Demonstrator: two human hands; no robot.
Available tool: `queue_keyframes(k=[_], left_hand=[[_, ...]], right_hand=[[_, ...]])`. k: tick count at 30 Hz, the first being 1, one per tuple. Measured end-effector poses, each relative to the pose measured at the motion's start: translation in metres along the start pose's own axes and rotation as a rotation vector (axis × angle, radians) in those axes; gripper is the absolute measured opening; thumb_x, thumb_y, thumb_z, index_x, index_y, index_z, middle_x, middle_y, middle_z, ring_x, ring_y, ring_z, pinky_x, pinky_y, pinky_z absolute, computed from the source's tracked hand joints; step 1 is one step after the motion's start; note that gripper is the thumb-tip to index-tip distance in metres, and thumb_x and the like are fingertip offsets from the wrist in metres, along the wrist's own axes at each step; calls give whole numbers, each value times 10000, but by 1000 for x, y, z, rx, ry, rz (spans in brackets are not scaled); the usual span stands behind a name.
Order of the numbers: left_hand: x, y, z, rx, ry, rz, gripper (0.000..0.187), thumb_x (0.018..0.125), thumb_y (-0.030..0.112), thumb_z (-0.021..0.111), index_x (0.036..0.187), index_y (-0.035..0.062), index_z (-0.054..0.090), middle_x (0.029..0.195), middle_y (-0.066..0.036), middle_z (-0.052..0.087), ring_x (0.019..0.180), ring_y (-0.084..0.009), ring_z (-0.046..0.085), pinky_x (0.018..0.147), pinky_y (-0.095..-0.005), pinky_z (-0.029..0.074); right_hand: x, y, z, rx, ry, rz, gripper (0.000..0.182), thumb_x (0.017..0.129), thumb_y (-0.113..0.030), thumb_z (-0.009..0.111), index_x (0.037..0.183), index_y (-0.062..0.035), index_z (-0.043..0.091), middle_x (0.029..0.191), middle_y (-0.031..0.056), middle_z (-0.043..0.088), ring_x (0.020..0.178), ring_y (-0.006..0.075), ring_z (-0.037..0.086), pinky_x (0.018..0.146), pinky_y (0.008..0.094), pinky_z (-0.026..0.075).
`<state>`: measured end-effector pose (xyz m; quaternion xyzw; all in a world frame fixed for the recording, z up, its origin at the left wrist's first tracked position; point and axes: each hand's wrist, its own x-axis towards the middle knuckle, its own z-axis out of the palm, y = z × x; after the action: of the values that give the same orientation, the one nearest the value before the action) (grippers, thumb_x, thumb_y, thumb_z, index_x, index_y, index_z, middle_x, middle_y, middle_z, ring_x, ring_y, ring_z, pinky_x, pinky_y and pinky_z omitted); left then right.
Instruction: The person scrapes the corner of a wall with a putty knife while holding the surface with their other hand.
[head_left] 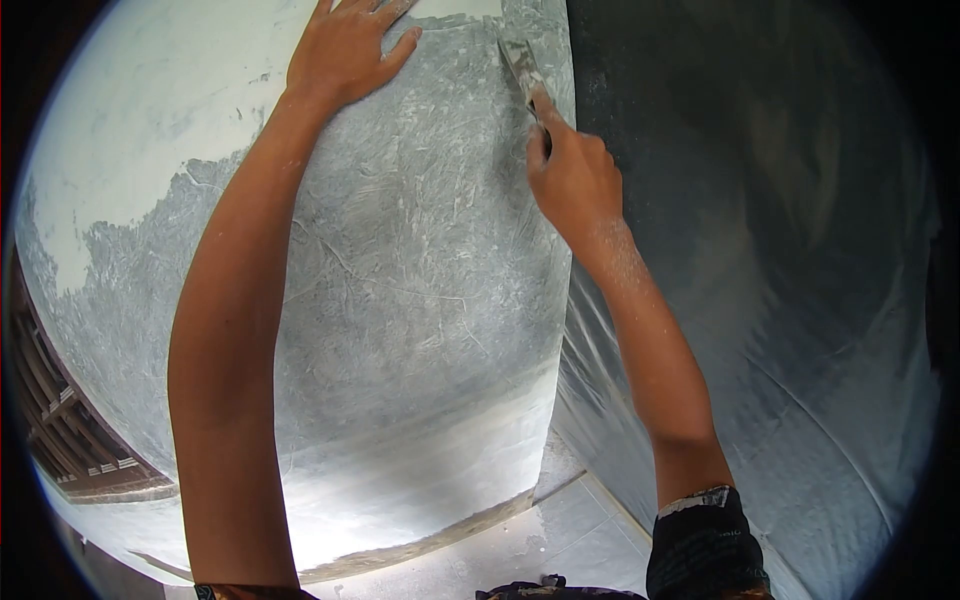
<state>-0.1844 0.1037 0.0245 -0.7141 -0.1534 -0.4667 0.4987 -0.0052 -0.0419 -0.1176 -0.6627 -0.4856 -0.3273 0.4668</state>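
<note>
A grey, scratched wall surface (400,220) with white coating at its upper left fills the middle of the head view. My left hand (345,48) rests on it near the top, palm down with the fingers spread. In my right hand (575,175) is a scraper (522,70), its handle wrapped by my fingers and my index finger stretched along it. The scraper's flat metal blade points up and lies against the grey surface close to its right edge. Pale dust covers my right wrist.
Dark plastic sheeting (800,300) hangs along the wall's right edge, with folds lower down. At the lower left is a brown slatted grille (70,420). Pale floor tiles (590,535) show at the bottom, below the wall's lower edge.
</note>
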Motion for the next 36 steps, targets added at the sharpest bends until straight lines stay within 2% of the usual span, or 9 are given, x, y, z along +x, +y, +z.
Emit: queue_keyframes(k=[3,9,11,17,21,23,29,33,36], left_hand=[[1,0,0,10,4,-7,547,980,343,545,1462,85,509,1606,-139,361,1509,-298,285,1255,-492,169],[0,0,0,-20,27,-2,552,970,338,558,1459,85,513,1597,-143,375,1503,-302,296,1253,-493,173],[0,-1,1,-32,36,9,554,964,331,566,1456,81,517,1594,-147,379,1502,-306,298,1250,-497,179],[1,1,-2,-49,27,-1,547,961,321,570,1446,72,525,1590,-156,383,1500,-314,302,1247,-502,187],[0,-1,0,-40,32,-1,547,960,320,570,1445,71,526,1590,-156,384,1498,-313,307,1246,-503,188],[0,-1,2,-22,47,7,545,961,322,569,1443,70,528,1590,-153,384,1499,-311,305,1248,-502,183],[1,0,-2,-40,34,4,544,964,328,566,1443,73,529,1592,-148,384,1505,-306,293,1254,-496,169],[0,0,0,-53,26,1,549,963,329,567,1448,74,524,1594,-148,379,1505,-305,294,1254,-494,169],[0,0,0,-37,24,-9,553,966,331,564,1454,76,517,1597,-148,374,1505,-303,293,1254,-494,169]], right_hand=[[3,3,1,-40,-21,1,457,993,-216,547,1445,-155,542,785,197,706,749,395,709,725,522,557],[15,1,4,29,69,-52,456,998,-212,536,1449,-144,541,777,207,701,740,387,714,720,516,560],[0,0,9,-14,-8,-28,476,986,-221,542,1452,-121,531,749,195,702,718,376,716,677,511,582],[21,-3,7,56,43,-52,469,992,-219,542,1449,-119,534,742,200,697,680,377,706,638,507,578],[6,-3,7,51,30,-55,469,993,-219,543,1452,-122,532,738,194,695,688,376,708,638,502,581],[-2,0,9,21,-18,-36,476,989,-222,550,1453,-121,531,737,187,695,693,368,710,649,501,582],[18,-5,8,54,44,-58,488,987,-226,552,1466,-136,519,739,181,693,691,374,709,654,507,579],[6,-10,3,74,9,-37,494,985,-218,551,1472,-143,512,754,181,699,705,376,711,665,504,581],[0,-12,0,21,-25,3,452,993,-198,546,1441,-140,550,763,212,697,717,382,712,719,508,563]])
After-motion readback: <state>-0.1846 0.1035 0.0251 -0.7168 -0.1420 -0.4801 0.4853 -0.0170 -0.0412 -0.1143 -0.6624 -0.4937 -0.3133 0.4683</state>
